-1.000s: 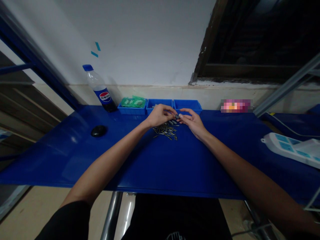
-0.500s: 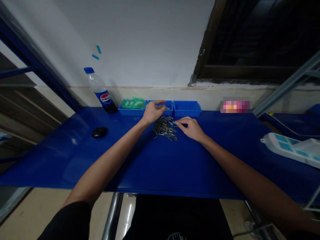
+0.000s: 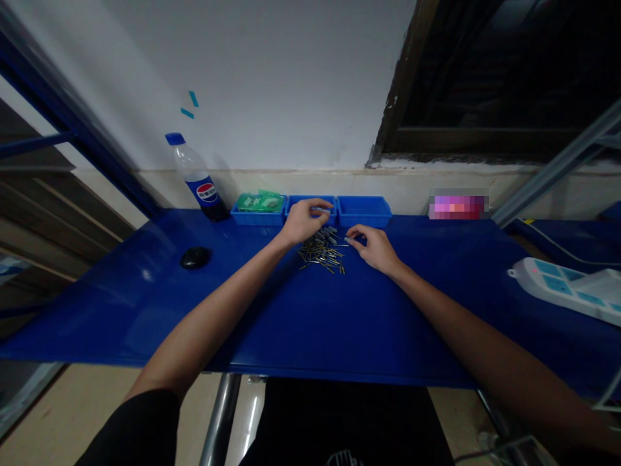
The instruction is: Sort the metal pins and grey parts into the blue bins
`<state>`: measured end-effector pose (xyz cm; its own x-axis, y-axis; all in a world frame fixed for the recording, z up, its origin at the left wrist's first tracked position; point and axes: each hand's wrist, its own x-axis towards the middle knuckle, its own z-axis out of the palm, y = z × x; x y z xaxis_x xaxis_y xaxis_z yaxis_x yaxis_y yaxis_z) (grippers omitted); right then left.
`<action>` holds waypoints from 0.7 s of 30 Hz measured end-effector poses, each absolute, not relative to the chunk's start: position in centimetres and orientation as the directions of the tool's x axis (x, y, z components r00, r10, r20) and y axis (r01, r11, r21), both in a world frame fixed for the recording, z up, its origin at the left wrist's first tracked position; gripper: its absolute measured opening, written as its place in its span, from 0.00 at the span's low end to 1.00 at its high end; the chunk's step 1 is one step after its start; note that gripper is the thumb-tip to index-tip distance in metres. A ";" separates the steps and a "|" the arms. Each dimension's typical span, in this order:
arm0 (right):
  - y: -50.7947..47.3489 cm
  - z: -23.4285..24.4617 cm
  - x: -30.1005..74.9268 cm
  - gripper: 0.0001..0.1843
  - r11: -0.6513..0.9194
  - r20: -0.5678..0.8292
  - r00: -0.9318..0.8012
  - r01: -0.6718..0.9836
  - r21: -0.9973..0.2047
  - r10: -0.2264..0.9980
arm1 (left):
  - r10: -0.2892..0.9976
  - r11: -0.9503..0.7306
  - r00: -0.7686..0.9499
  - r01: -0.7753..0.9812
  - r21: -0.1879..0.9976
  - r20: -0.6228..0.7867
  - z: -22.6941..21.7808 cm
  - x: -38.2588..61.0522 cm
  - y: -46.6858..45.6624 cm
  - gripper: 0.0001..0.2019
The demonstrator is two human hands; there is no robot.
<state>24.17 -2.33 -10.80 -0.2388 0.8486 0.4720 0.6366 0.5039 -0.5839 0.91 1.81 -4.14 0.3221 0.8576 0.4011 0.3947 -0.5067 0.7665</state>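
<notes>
Pins [image 3: 323, 255] prob. being handled, L hand [image 3: 301, 222] nr mid bin [image 3: 310, 198], R hand [image 3: 375, 248] alongside; grips can't be told; pinch being needed next.

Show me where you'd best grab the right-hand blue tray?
On the right tray, probably its right rim, approached from the right: that side stands free, while the left sits close beside the middle tray, and the wall rises behind.
</notes>
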 end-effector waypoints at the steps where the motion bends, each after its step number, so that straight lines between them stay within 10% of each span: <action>1: -2.3 -10.9 24.1 0.06 0.504 0.479 -0.225 0.616 -0.605 0.849 | 0.853 -0.514 0.328 0.395 0.762 0.406 -4.2 0.9 1.8 0.13; 9: -1.9 -10.8 23.5 0.21 0.255 0.254 -0.021 0.116 -0.960 0.967 | 0.801 -0.566 0.470 0.393 0.725 0.371 -4.4 1.2 1.5 0.13; 21: -2.8 -9.6 22.6 0.26 0.064 0.074 -0.040 -0.219 -0.974 0.996 | 0.718 -0.582 0.600 0.240 0.777 0.352 -5.0 2.2 0.4 0.11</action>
